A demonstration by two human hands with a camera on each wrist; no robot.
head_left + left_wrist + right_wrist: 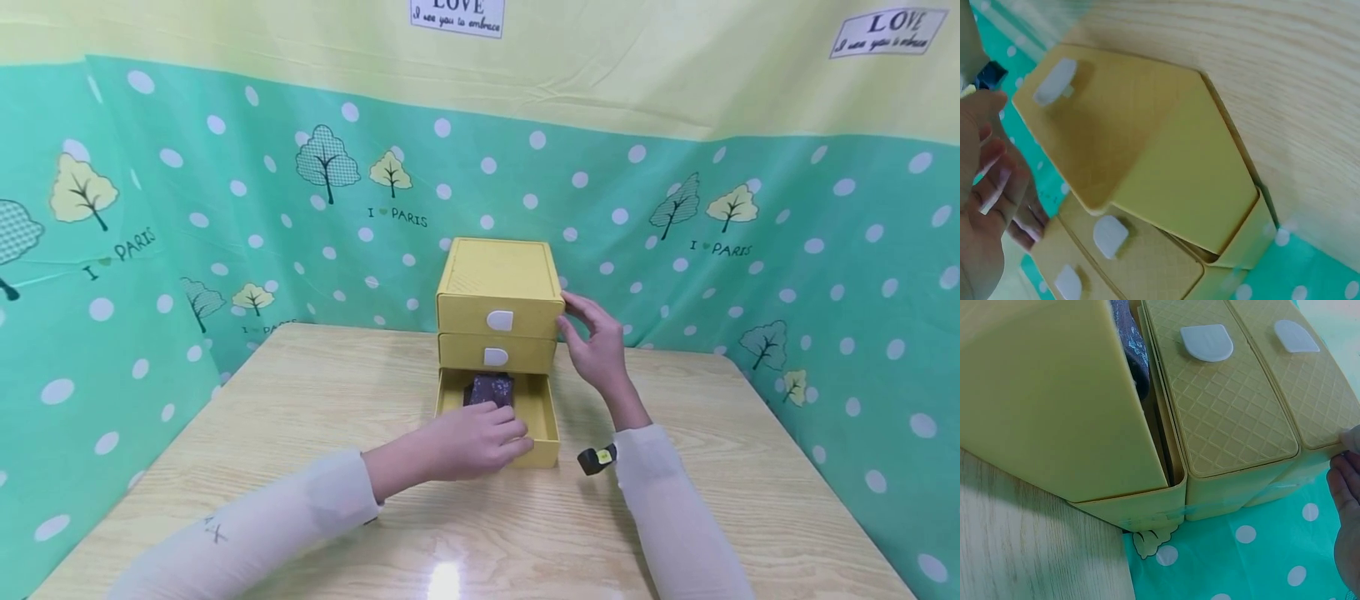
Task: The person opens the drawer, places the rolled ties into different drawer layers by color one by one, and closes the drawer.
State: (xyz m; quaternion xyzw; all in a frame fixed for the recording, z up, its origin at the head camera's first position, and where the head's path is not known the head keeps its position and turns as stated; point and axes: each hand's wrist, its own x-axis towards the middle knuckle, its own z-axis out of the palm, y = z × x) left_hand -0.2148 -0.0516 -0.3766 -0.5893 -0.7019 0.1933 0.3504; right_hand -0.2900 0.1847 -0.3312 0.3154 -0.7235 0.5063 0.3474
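A yellow three-drawer cabinet [498,317] stands on the table, its bottom drawer [553,454] pulled out. Inside that drawer lies a dark, light-patterned folded cloth [492,389], partly hidden by my left hand [472,440]. In the right wrist view a strip of the cloth [1134,344] shows over the drawer's side. My left hand hovers around the drawer front with loosely bent fingers [994,181] and nothing between them. My right hand [600,346] holds the cabinet's upper right front edge, thumb on the front and fingers along the side.
A pale wood-grain table [322,392] carries the cabinet near its back edge. Behind it and at both sides hangs a green and yellow printed curtain [360,275]. A small black device [597,459] sits at my right wrist.
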